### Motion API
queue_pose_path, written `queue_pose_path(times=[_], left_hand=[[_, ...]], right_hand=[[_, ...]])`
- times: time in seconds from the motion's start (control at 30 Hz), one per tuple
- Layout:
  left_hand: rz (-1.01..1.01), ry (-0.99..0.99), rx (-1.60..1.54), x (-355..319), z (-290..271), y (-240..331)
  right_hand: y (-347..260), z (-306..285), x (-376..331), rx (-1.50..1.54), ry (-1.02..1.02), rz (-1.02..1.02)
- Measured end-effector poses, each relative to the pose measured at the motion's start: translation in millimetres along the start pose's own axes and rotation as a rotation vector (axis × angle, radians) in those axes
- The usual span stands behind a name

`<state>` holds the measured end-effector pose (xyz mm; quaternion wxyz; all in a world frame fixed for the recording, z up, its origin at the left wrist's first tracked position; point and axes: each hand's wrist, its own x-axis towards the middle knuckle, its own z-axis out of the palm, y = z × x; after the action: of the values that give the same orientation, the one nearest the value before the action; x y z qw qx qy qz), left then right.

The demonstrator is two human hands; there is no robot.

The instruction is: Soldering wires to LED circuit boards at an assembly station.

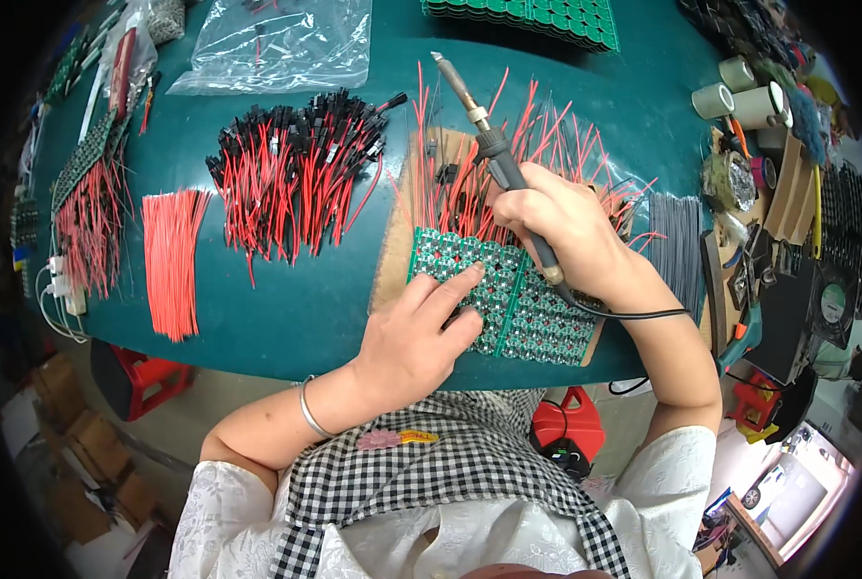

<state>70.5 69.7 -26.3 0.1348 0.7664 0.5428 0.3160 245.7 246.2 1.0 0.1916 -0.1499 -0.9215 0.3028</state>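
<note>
My right hand (571,227) is closed round the dark handle of a soldering iron (496,154), whose metal tip points up and away over the table. Beneath it lies a green circuit board panel (547,323) divided into many small boards. Red and black wires (469,193) stick out from the panel's far side. My left hand (421,333) rests on the panel's left part, fingers spread and index fingertip touching the boards. A brown cardboard sheet (392,261) shows under the panel and wires. The iron's black cable passes beneath my right wrist.
On the green table (257,328) lie a pile of red-black wires with black connectors (291,179), a red wire bundle (172,265) and a grey wire bundle (677,251). A plastic bag (276,48) and stacked green panels (527,19) sit at the far side. Spools (737,74) stand right.
</note>
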Motion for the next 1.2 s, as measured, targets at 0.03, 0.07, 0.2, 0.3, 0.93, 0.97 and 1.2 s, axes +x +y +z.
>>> queue_pose_path(times=[0.03, 0.07, 0.2, 0.3, 0.93, 0.97, 1.2], left_hand=[[-0.001, 0.003, -0.001, 0, 0, 0], [-0.002, 0.006, -0.003, 0, 1, -1], [0.004, 0.016, -0.015, 0, 0, -1], [0.008, 0.016, -0.015, 0, 0, -1], [0.014, 0.023, -0.006, -3, 3, -1], [0.016, 0.029, -0.01, -4, 3, -1], [0.028, 0.014, 0.002, -6, 5, 0]], right_hand=[[2, 0, 2, -0.013, -0.013, -0.005], [3, 0, 3, -0.026, -0.025, -0.009], [16, 0, -1, 0.013, 0.081, -0.005], [30, 2, -7, -0.035, 0.213, -0.007], [20, 2, -4, 0.15, 0.126, 0.106], [21, 1, -5, 0.168, 0.115, 0.108], [16, -4, -10, 0.333, 0.02, 0.224]])
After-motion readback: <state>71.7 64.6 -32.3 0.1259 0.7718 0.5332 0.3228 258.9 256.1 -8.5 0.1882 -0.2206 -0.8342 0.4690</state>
